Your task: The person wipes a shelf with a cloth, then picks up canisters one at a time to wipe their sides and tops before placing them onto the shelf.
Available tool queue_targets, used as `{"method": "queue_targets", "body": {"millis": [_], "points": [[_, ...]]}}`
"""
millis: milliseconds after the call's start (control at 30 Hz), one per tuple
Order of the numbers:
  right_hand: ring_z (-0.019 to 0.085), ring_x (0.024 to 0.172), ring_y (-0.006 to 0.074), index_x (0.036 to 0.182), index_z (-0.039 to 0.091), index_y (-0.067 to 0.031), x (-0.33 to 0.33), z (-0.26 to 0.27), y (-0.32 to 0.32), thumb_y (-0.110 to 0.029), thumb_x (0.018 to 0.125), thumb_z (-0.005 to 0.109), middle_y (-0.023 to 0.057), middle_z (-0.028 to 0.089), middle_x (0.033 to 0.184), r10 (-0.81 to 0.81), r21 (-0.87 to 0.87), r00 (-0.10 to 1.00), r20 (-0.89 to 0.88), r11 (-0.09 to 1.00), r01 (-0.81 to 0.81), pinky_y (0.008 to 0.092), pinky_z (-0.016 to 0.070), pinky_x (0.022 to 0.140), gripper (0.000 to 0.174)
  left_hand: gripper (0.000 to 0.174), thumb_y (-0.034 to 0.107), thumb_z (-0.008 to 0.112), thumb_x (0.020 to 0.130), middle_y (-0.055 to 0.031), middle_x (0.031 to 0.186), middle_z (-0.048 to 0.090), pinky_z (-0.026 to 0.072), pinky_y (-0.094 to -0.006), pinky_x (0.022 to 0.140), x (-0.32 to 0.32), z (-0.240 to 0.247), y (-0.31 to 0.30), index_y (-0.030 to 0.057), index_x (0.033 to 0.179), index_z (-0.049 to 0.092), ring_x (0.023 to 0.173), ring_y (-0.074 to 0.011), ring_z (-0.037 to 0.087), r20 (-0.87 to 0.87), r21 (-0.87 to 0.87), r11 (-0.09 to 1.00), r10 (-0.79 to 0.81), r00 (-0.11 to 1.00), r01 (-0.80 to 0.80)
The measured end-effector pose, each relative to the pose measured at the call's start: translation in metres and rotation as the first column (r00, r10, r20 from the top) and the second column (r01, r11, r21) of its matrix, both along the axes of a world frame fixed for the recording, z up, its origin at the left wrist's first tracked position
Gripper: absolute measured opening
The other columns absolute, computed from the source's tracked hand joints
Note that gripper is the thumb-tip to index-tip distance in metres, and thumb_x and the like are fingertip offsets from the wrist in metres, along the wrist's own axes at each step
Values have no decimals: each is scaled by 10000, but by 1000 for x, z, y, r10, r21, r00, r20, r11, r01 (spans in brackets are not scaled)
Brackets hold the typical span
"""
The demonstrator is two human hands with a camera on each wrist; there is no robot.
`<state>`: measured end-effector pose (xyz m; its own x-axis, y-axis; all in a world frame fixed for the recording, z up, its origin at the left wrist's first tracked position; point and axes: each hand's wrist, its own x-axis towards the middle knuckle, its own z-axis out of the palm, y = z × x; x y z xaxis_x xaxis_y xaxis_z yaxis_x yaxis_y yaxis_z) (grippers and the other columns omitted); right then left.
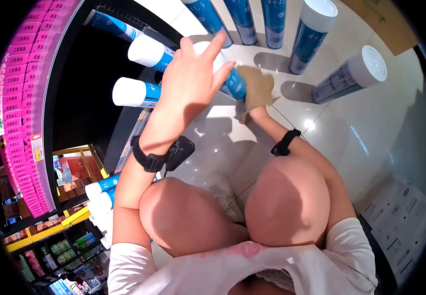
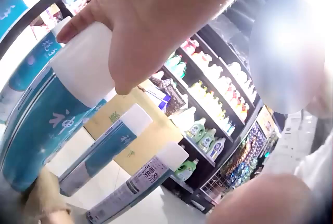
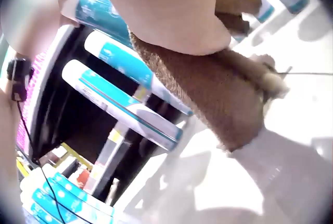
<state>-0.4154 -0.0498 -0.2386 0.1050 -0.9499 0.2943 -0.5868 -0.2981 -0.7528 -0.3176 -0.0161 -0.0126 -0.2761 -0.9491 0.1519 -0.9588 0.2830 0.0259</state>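
Observation:
My left hand grips a blue spray can by its white cap, its fingers spread around the cap. The can leans, its lower end pointing toward my right hand. A tan cloth is bunched in my right hand, right at the can's lower end. Much of that hand is hidden by the cloth in the head view. In the right wrist view the brown cloth hangs below the hand. Close to my left hand, two more cans with white caps stand by the black shelf.
Several similar cans stand on the shiny tiled floor ahead and right. A cardboard box lies beyond them. Pink stacked boxes fill the left side, and more cans stand by my left elbow. Bottles line shelves behind.

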Motion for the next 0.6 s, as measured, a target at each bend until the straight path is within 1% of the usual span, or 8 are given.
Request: {"method": "queue_targets", "body": {"millis": [100,133,200,267,333,433,533,600], "points": [[580,891,270,1078,579,-72,-6,-11,1,-123,774,500,145,600,989,-40,264,998,47,964,26,339,422,832,319,505,310,606,742,-253,921,444,489,-414,634,-10,3,-3,-7,1100,445,761,-404,568,-16,51,998,27,1000,-26],[574,920,269,1081,580,-76,-2,-23,-3,-135,777,506,143,593,1023,31,185,931,363,977,-105,331,425,835,318,510,278,615,705,-266,933,439,492,-422,610,-11,7,-2,-69,1028,427,712,-417,572,-12,101,994,38,999,-36],[561,978,253,1136,536,-59,-2,17,6,-150,812,504,120,575,1106,97,124,507,857,915,-384,324,421,844,339,531,294,598,727,-264,906,452,480,-425,619,-2,7,-4,-74,1057,405,711,-420,563,-16,131,991,34,999,-31],[549,989,249,1148,512,-38,-13,99,14,-148,828,494,116,566,1112,254,-11,661,706,937,-348,325,413,848,339,613,350,585,762,-271,836,511,467,-424,629,11,6,-4,-112,1103,369,715,-421,559,14,146,989,-26,1000,23],[537,1000,246,1159,489,-16,-4,106,13,-147,845,483,111,557,1117,378,-163,780,498,925,-344,326,405,853,340,617,345,599,759,-281,832,530,482,-415,616,8,4,-2,-118,1097,370,715,-410,574,11,133,990,37,999,-38],[511,1007,284,1162,477,-32,20,60,11,-152,853,478,128,541,1106,292,-164,689,664,955,-246,344,386,871,332,690,424,568,789,-268,751,578,497,-398,600,-4,3,1,-124,1149,351,702,-388,599,48,114,977,175,983,-180],[511,955,303,1054,554,-92,20,62,13,-138,830,470,105,559,1026,-36,-211,833,552,960,182,373,385,838,243,707,454,520,803,-254,694,589,495,-399,592,-7,11,0,-108,1190,337,675,-377,607,29,153,970,189,981,-192],[515,947,293,1029,569,-77,7,37,7,-117,804,485,109,564,1010,-8,-202,933,360,976,86,359,387,828,243,712,446,547,752,-230,702,604,490,-404,609,-8,17,2,-75,1197,354,686,-362,614,39,174,956,232,972,-235]]}}
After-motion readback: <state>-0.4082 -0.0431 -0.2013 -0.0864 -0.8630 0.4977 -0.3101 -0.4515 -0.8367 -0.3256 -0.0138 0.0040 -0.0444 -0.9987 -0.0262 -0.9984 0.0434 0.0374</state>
